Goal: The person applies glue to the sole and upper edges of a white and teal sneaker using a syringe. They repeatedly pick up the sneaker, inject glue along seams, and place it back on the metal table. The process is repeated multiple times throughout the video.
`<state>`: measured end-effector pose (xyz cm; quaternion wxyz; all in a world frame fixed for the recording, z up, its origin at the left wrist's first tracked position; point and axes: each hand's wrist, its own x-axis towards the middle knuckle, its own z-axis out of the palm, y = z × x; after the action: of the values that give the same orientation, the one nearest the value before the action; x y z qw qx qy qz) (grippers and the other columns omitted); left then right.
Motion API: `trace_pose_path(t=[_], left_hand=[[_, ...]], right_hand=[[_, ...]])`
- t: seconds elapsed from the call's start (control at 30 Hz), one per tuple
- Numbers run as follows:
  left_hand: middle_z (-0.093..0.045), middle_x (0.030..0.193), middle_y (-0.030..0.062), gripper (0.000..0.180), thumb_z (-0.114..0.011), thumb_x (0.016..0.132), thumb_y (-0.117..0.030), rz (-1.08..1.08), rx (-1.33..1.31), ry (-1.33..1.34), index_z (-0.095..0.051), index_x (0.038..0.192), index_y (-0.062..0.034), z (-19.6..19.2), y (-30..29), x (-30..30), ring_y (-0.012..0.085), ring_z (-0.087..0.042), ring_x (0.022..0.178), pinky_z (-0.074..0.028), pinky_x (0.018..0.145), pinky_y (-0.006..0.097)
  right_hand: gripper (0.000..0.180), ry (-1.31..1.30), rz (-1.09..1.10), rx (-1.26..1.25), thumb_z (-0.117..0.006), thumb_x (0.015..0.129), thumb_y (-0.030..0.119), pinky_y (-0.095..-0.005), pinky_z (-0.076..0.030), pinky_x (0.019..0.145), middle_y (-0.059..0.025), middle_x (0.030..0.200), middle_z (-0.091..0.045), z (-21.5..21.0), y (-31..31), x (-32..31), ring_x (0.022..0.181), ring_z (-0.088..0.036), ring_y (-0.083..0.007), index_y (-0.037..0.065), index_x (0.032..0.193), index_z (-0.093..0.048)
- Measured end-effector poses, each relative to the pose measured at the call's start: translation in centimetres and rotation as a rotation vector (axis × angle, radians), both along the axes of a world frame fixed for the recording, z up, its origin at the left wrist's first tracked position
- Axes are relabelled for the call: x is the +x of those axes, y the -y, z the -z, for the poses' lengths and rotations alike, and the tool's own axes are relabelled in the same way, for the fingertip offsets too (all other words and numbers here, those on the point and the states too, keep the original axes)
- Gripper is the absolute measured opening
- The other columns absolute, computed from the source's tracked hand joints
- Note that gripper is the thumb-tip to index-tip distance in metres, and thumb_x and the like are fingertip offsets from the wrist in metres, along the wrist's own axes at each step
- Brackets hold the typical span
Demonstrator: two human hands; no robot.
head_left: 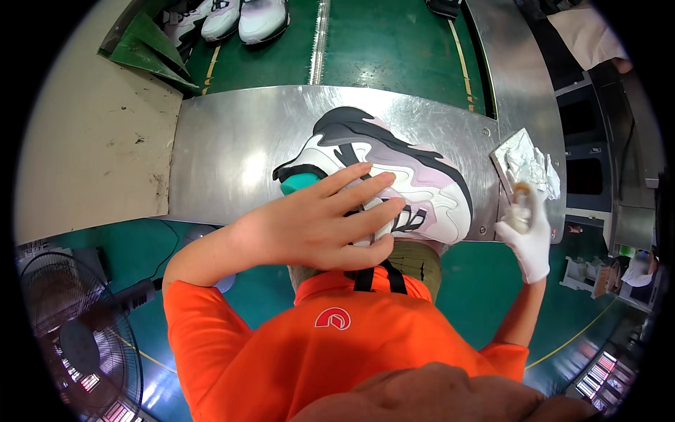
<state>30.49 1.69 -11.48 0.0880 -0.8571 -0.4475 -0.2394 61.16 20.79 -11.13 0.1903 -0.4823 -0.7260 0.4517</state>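
Note:
A white, lilac and black sneaker (429, 176) lies on its side on the metal ledge, its dark sole edge facing away from me and its toe to the right. Teal material (299, 183) shows at its collar. My bare left hand (337, 218) rests across the lace side with fingers spread, hiding part of the tongue and laces. Off to the right, my white-gloved right hand (529, 235) is closed around a small see-through bottle (519, 214) with a brownish-yellow top. Just beyond that hand is a crumpled white cloth or paper (527, 165).
The metal ledge (232, 141) borders a green conveyor belt (380, 42), where more sneakers (261, 20) stand at the far left. A cream panel (98, 133) flanks the ledge on the left. Lower left stands a black fan (81, 344).

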Motion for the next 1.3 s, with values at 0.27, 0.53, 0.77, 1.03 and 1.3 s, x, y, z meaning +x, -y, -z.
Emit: trace_pose_path(t=[0.27,0.53,0.77,1.03,1.3], left_hand=[[-0.058,0.124,0.0119,0.022,-0.066,0.081,-0.015,0.020,-0.050,0.094,-0.053,0.099,-0.0165,-0.1,-0.3,-0.5,0.0371,-0.058,0.115,-0.045,0.103,0.049],[-0.059,0.125,0.0107,0.023,-0.066,0.081,-0.013,0.019,-0.131,0.066,-0.054,0.099,-0.0183,-1.1,-0.9,-0.6,0.0358,-0.059,0.116,-0.047,0.102,0.047],[-0.065,0.119,0.0105,0.027,-0.073,0.071,-0.009,-0.040,-0.197,0.084,-0.065,0.094,-0.0199,-2.3,-1.4,0.1,0.0352,-0.061,0.115,-0.049,0.099,0.048],[-0.067,0.116,0.0125,0.022,-0.071,0.066,-0.009,-0.056,-0.233,0.055,-0.068,0.086,-0.0162,-3.2,-1.6,0.5,0.0374,-0.062,0.113,-0.050,0.096,0.051],[-0.067,0.117,0.0095,0.026,-0.072,0.071,-0.009,-0.072,-0.223,0.087,-0.066,0.093,-0.0193,-2.9,-1.6,0.2,0.0339,-0.063,0.113,-0.051,0.097,0.047]], right_hand=[[0.095,-0.391,-0.236,-0.400,-0.079,0.065,0.045,-0.0348,-0.055,0.072,-0.0203,0.109,-0.061,-1.5,-0.4,-0.7,0.077,-0.064,-0.0249,-0.009,0.135,-0.044],[0.091,-0.485,-0.128,-0.016,-0.069,0.068,0.015,-0.0368,-0.055,0.073,-0.0230,0.116,-0.058,0.1,0.3,-1.3,0.089,-0.066,-0.0300,-0.004,0.146,-0.028],[0.102,-0.710,0.173,-0.209,-0.083,0.068,0.028,-0.0319,-0.053,0.067,-0.0173,0.134,-0.051,7.6,2.2,5.5,0.085,-0.060,-0.0237,0.007,0.150,-0.028],[0.107,-0.489,0.067,-0.055,-0.083,0.053,0.011,-0.0303,-0.050,0.078,-0.0140,0.128,-0.053,4.1,5.8,5.3,0.088,-0.057,-0.0168,0.003,0.146,-0.031],[0.088,-0.343,0.026,-0.257,-0.075,0.055,0.016,-0.0347,-0.053,0.082,-0.0179,0.107,-0.062,-0.7,2.8,2.6,0.092,-0.066,-0.0254,-0.009,0.134,-0.044]])
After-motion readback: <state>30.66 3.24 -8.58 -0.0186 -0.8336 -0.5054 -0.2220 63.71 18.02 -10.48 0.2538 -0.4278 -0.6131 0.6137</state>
